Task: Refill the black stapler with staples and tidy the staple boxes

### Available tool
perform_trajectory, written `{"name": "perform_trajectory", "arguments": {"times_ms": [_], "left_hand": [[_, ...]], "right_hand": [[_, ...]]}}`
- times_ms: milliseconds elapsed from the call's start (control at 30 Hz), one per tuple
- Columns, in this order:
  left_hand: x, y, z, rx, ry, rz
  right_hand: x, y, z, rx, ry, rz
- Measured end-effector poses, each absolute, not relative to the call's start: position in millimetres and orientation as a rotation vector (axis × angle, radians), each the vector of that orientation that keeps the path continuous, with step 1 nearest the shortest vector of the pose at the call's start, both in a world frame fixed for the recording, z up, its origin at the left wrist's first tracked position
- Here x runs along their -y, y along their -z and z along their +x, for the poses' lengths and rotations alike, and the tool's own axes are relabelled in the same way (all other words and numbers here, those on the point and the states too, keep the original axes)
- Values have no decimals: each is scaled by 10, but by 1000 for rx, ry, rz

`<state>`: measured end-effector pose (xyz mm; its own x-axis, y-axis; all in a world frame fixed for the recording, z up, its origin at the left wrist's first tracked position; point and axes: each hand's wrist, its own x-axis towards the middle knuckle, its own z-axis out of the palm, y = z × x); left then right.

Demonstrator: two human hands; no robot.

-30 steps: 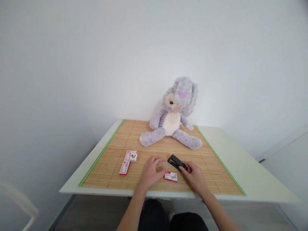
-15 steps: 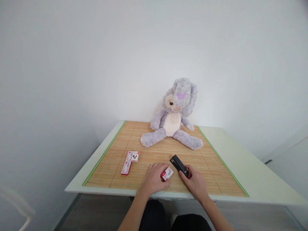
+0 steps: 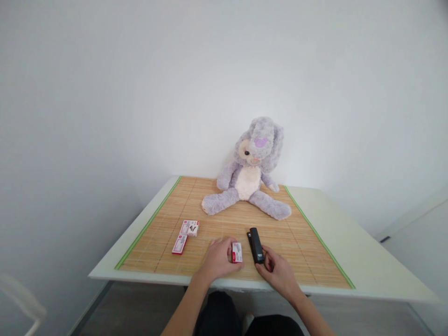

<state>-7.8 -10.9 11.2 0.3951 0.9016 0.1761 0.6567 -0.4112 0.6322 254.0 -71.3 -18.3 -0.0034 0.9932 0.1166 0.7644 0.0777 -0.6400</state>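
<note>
My left hand (image 3: 220, 257) is closed around the ends of a small red-and-white box (image 3: 237, 252), thumb at its near end and fingers at its far end. To the right of that box, a black stapler (image 3: 256, 246) lies on the bamboo mat (image 3: 217, 228), pointing away from me. The fingers of my right hand (image 3: 277, 271) grip the stapler's near end. Farther left, two more boxes rest touching on the mat: a white one (image 3: 189, 227) with a dark picture and a flatter pink-edged one (image 3: 179, 244).
A grey plush rabbit (image 3: 249, 182) sits at the back of the mat, leaning on the white wall (image 3: 140, 93). The white table (image 3: 350, 233) extends past the mat on the right. My knees are below its front edge.
The stapler has turned from a slant to nearly straight ahead, my right hand moving with it. The box at my left hand has also been turned upright to face the same way.
</note>
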Motion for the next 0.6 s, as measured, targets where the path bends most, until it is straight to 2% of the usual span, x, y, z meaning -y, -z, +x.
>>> {"name": "perform_trajectory", "arguments": {"times_ms": [600], "left_hand": [[112, -157, 79, -1227, -704, 2249]], "right_hand": [[699, 185, 2506, 1886, -489, -1730]]}}
